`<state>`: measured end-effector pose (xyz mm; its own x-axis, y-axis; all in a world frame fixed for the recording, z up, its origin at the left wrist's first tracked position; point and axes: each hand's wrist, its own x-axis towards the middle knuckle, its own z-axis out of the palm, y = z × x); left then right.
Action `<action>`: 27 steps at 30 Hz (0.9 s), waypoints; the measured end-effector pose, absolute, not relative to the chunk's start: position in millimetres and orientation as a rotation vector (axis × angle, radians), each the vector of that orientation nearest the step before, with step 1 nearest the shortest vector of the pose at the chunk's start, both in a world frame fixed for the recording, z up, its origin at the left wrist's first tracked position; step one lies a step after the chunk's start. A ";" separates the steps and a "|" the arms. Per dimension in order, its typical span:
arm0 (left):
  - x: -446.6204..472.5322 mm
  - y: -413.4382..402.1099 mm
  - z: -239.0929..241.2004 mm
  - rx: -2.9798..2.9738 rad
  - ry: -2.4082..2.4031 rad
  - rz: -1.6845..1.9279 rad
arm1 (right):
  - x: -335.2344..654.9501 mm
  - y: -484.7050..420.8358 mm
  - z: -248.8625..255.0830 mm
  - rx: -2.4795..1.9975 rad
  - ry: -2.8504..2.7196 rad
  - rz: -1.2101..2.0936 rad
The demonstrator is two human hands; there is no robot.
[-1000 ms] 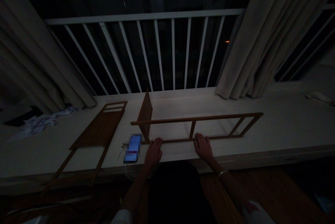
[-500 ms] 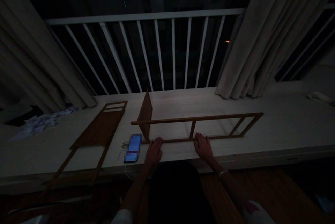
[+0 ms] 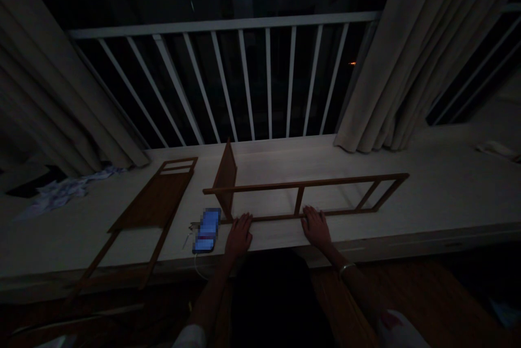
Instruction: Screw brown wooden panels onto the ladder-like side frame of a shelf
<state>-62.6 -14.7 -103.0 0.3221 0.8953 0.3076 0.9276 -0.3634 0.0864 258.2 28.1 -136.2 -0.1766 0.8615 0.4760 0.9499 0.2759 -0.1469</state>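
A brown wooden frame [image 3: 300, 201] stands on its long edge on the pale window ledge [image 3: 260, 239], with a flat brown panel [image 3: 227, 171] joined at its left end and reaching back toward the window. Along its lower rail lie both my hands. My left hand [image 3: 239, 234] rests near the panel end, fingers stretched forward over the rail. Beside the middle crossbar, my right hand [image 3: 316, 227] lies flat with its fingers out, touching the rail. Neither hand is wrapped around the wood. A phone [image 3: 207, 230] with a lit, blurred screen lies left of my left hand.
A second wooden frame with a panel [image 3: 152, 198] lies at the left, its legs jutting over the ledge's front edge. White railing bars [image 3: 268, 82] stand behind, between beige curtains [image 3: 374, 65]. Crumpled papers or cloth [image 3: 61, 196] lie far left. A cable [image 3: 199, 269] hangs by the phone.
Both hands and the wooden frame stay where they were. Only the camera view has shifted very slightly.
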 end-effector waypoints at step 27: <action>-62.2 -13.6 -106.4 -2.461 -1.715 -0.475 | 258.9 28.6 -137.1 -1.617 -2.088 -0.257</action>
<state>-62.2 -13.6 -106.4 0.3150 0.8964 0.3119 0.9290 -0.3584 0.0918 258.9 28.6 -137.1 -0.1841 0.8574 0.4806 0.9485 0.2832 -0.1420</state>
